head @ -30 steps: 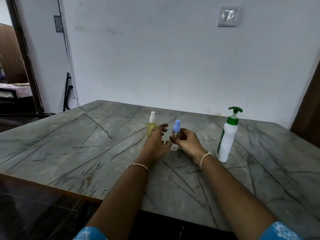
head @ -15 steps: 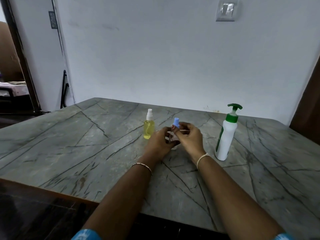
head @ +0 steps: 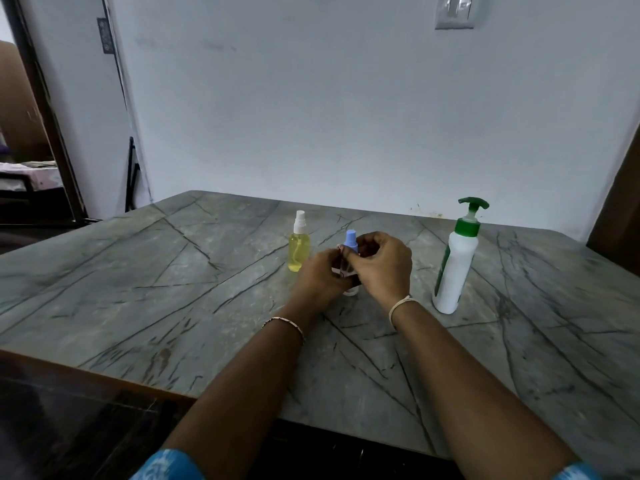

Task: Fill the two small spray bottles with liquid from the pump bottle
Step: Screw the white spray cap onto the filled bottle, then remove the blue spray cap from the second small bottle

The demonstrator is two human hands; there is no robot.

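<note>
A small clear spray bottle with a blue top (head: 350, 241) stands on the grey marble table (head: 173, 299) at its middle. My left hand (head: 320, 275) grips its body from the left. My right hand (head: 382, 263) pinches it just below the blue top from the right. Most of the bottle's body is hidden by my fingers. A second small spray bottle (head: 299, 247), with a white top and yellow liquid inside, stands just to the left, free of both hands. The white pump bottle with a green pump (head: 456, 261) stands upright to the right.
A white wall runs behind the table's far edge. The near table edge has a brown rim, with dark floor beyond it at lower left. A dark doorway opens at far left.
My left hand left the yellow bottle and closed on the blue-topped bottle. My right hand rose to the bottle's neck. The camera view shifted slightly.
</note>
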